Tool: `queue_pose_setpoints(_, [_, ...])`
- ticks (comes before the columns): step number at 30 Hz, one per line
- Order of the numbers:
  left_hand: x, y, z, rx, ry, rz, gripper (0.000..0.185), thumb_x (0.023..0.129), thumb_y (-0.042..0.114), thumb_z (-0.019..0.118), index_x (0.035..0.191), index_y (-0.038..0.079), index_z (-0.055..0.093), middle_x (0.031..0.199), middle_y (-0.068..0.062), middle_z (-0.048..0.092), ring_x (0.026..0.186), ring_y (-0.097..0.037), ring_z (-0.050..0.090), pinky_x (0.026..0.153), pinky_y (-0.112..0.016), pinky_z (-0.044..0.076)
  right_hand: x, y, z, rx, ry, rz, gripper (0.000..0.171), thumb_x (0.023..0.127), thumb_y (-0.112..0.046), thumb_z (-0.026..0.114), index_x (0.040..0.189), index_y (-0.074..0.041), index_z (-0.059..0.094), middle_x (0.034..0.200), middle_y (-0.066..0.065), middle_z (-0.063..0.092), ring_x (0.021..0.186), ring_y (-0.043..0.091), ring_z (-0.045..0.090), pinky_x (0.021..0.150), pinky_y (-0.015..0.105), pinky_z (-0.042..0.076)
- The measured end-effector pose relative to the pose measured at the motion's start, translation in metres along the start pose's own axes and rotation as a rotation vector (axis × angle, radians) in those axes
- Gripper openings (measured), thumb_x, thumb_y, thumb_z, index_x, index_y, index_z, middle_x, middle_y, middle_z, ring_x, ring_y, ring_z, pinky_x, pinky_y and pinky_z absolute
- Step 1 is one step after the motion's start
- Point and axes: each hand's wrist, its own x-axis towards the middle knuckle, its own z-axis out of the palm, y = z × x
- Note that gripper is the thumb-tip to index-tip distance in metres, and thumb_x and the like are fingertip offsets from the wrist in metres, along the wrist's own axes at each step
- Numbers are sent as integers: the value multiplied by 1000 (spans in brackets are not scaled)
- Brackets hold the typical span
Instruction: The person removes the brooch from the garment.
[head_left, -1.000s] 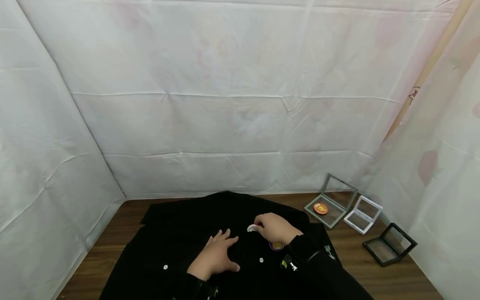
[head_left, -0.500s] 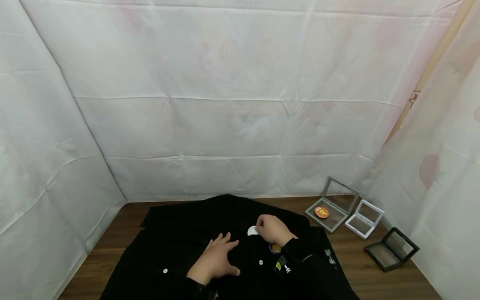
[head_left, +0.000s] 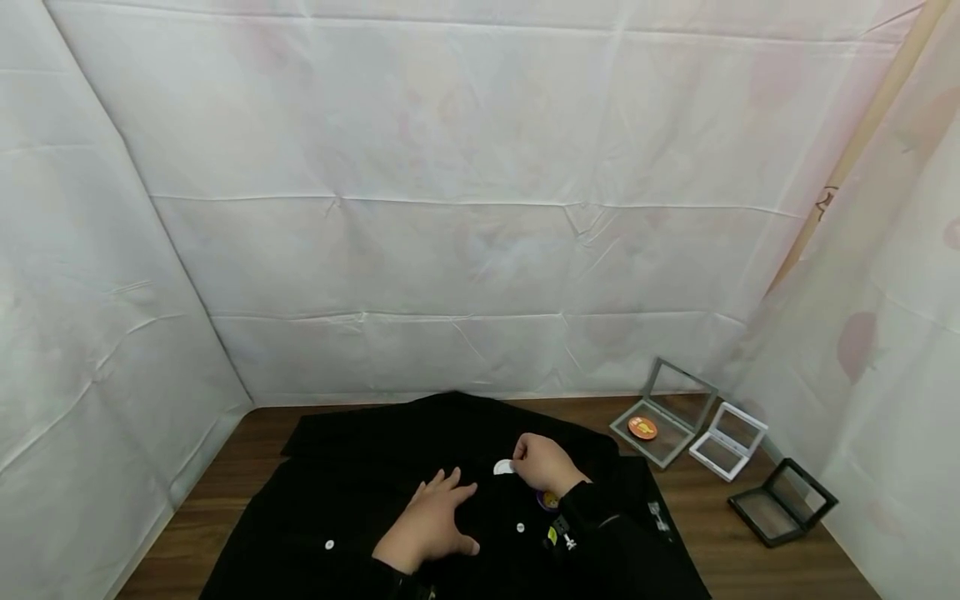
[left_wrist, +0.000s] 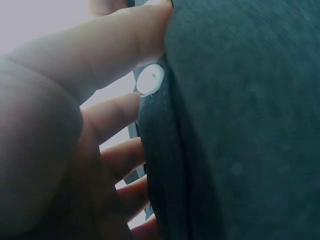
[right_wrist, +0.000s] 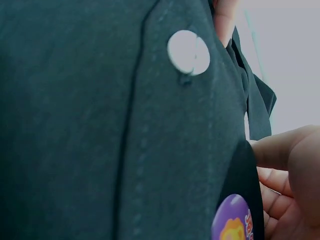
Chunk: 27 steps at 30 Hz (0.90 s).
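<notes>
A black shirt (head_left: 360, 492) with white buttons lies spread on the wooden table. My left hand (head_left: 431, 521) rests on its front, fingers spread; in the left wrist view a white button (left_wrist: 150, 79) sits beside the thumb. My right hand (head_left: 543, 462), fingers curled, pinches the edge of a white round badge (head_left: 503, 467), whose lower part is hidden by dark cloth. Partly under the right wrist lies a purple round badge (head_left: 548, 501) on the shirt; its orange figure shows in the right wrist view, below another shirt button (right_wrist: 188, 52).
Right of the shirt, a grey clear-windowed case (head_left: 660, 446) stands unfolded with an orange round badge (head_left: 642, 427) inside. Beside it are a white case (head_left: 723, 454) and a black case (head_left: 772, 517), both unfolded. White cloth (head_left: 450, 250) hangs behind and at both sides.
The white badge has turned from a tilted, narrow view to a flatter one, and less of it now shows. The right hand has shifted slightly; the left hand stays in place.
</notes>
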Motion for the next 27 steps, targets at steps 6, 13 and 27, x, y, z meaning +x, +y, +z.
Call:
queue_pose_setpoints(6, [0,0,2,11,7,1,79,74,33,93,143,10,62,159,-22,41,148,-48,29,118,-69,20,3,2,1,45,-30,26,14,96,-11,72,88,-11,60,78,0,56,67,15,53,66,36,46])
queue_pose_setpoints(13, [6,9,-4,60,32,-5,73,74,33,92,137,7,65,148,-21,53,139,-47,44,113,-67,31,4,2,-1,77,-53,42,12,97,-12,71,91,-10,61,79,1,57,68,16,54,66,36,46])
queue_pose_setpoints(27, [29,29,-8,207,-9,19,77,84,40,85,150,15,55,157,-18,45,144,-43,40,116,-59,33,4,1,1,47,-33,39,13,95,-12,73,89,-11,61,80,-1,58,69,14,55,66,34,48])
